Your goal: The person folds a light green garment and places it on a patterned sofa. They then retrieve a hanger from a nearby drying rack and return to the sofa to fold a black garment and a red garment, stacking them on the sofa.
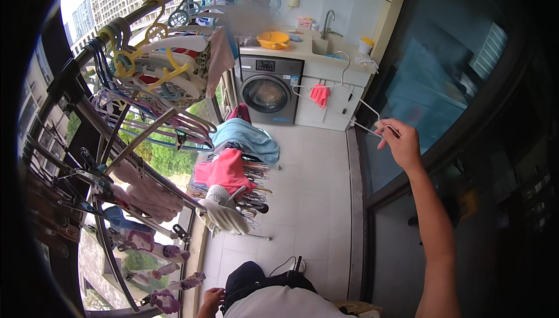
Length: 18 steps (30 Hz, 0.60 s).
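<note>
My right hand [396, 138], out on an extended arm, grips one end of a white clothes hanger [367, 105]. The hanger is tilted, its hook pointing up towards the sink, and no garment is plainly on it. Seen behind its frame, a pink cloth [320, 95] appears to hang at the front of the white cabinet [311, 117]. Low at the bottom edge, my left hand [213, 298] is beside my dark shorts [249, 274]. Its fingers are partly hidden, and whether they hold anything cannot be made out.
On the left, a metal rail [142, 14] carries many hangers, with clipped socks [163, 300] below. A low rack holds a blue towel [246, 137], a pink cloth [225, 172] and gloves [222, 215]. A washing machine [270, 67] stands ahead; a glass door [419, 95] flanks the right.
</note>
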Motion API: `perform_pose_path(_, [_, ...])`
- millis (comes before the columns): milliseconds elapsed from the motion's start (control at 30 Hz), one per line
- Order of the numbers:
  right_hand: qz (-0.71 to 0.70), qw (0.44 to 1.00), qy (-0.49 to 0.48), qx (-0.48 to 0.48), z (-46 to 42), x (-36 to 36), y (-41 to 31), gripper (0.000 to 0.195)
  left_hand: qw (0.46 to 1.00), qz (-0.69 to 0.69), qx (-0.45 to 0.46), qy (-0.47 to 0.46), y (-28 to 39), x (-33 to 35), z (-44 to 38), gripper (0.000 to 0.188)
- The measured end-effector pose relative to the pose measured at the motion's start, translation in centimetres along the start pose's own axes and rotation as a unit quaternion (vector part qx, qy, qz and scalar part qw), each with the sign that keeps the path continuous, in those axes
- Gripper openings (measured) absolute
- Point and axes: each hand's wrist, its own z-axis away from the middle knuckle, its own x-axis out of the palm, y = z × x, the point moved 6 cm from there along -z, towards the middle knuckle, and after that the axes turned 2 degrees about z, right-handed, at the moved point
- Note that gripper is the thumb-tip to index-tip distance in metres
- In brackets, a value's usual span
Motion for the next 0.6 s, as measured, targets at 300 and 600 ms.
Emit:
perform_pose_path(300, [0.044,0.987,0.027,-0.15,-18.2,-0.5,-5.6,0.02,0.999,0.044,-0.023,0.009,-8.0,4.5,-1.0,0.034])
perform_pose_path(600, [-0.002,0.975,0.02,-0.223,-27.4,0.9,-10.7,0.019,0.93,0.335,-0.084,0.124,-11.2,4.3,-3.4,0.035])
